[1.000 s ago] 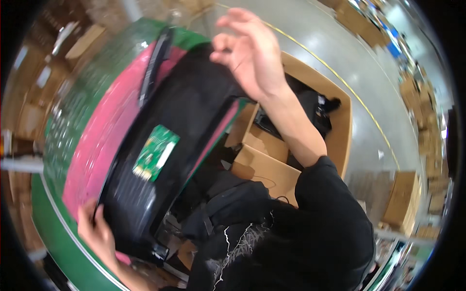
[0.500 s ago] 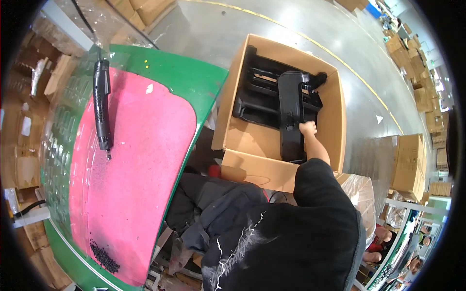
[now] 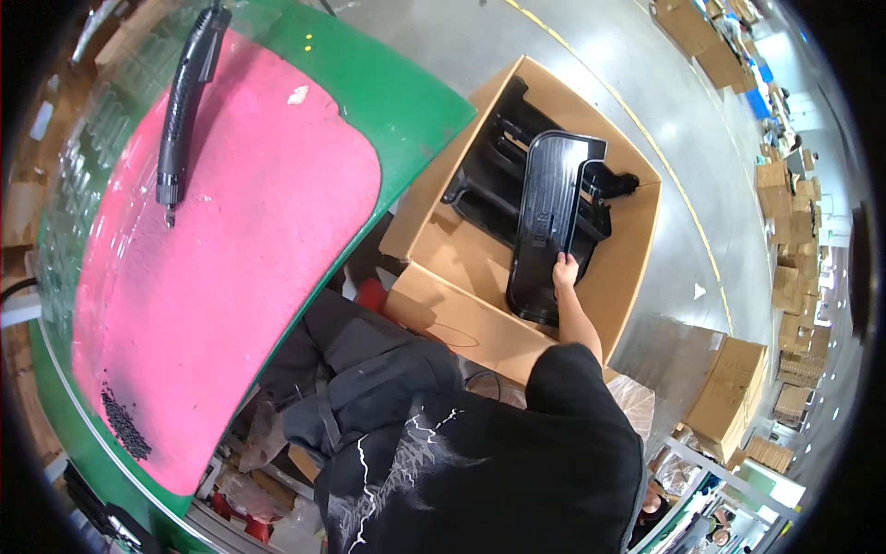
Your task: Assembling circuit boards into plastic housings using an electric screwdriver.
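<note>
My right hand (image 3: 566,270) is closed on the near right edge of a long black molded plastic part (image 3: 546,208) with a ribbed face and a notched far corner. The part slants upward inside an open cardboard box (image 3: 443,300). Beneath and behind it lie several more black plastic parts (image 3: 494,175), which it partly covers. My right arm reaches out from a dark sleeve over the near side of the box. My left hand is not in view.
To the left stands a green workbench (image 3: 406,111) with a pink mat (image 3: 258,203). Above the mat hangs a black electric screwdriver (image 3: 185,111). Small black screws (image 3: 125,425) lie piled at the mat's near corner. Another cardboard box (image 3: 724,388) stands on the right.
The held plastic part has tilted, so its ribbed face now shows more. My right hand stays on its edge. The whole view has turned, shifting bench and box.
</note>
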{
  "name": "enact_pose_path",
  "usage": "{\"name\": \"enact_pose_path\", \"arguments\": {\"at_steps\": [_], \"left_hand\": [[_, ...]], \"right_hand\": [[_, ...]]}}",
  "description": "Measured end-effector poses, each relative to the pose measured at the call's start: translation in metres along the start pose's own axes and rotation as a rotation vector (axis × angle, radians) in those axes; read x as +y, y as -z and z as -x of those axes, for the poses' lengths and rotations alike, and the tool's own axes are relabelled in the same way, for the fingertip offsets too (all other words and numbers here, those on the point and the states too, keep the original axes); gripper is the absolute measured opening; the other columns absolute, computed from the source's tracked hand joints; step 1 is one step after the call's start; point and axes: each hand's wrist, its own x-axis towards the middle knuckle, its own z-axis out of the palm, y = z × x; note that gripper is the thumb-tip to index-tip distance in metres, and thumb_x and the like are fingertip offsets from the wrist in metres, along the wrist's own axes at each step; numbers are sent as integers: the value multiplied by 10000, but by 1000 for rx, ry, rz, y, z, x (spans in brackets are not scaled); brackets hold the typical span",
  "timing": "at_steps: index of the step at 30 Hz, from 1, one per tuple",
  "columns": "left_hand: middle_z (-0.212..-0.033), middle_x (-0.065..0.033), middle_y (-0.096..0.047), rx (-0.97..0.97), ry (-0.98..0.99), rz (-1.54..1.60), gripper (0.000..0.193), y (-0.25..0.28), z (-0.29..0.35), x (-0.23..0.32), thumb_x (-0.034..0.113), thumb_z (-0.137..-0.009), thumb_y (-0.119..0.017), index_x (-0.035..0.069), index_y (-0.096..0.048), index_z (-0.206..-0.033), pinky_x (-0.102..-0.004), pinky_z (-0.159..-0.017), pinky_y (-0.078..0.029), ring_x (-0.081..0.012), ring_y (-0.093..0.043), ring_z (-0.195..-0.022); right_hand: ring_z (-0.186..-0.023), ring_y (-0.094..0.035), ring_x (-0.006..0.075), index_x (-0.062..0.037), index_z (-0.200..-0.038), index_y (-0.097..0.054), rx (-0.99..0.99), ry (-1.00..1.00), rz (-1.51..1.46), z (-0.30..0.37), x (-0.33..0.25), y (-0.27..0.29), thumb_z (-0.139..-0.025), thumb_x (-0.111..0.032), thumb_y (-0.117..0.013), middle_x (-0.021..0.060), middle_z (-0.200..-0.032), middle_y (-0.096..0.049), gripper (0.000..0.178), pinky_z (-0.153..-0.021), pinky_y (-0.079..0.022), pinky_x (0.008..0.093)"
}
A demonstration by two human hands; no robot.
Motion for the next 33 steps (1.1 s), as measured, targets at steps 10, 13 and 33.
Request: {"name": "enact_pose_path", "arguments": {"at_steps": [10, 13, 33], "left_hand": [[-1167, -187, -603, -61, -414, -634, 384, -89, -30, 0, 254, -977, -473, -45, -574, -1195, -367, -882, -501, -264, -610, -1018], [-1088, -120, -618, -449, -395, -224, 605, -175, -21, 13, 408, -886, -510, -71, -527, -1254, -317, -832, -482, -201, -587, -929], [-793, -74, -583, -909, -669, -218, 167, -350, 81, -5, 145, -710, -697, 44, -610, -811, -395, -630, -507, -272, -593, -768]], "right_hand": [[-815, -614, 97, -31, -1082, -554, -509, 189, -899, 131, -286, 194, -874, -43, -578, 34, -1005, -637, 210, -621, -489, 193], [-1114, -566, 240, 45, -1302, -430, -685, 390, -987, 196, -342, 195, -817, -83, -608, 126, -1206, -573, 532, -979, -449, 367], [-620, -598, 74, -35, -932, -614, -1395, 1848, 91, 481, -615, 132, -793, -31, -692, 23, -711, -623, 160, -586, -488, 220]]}}
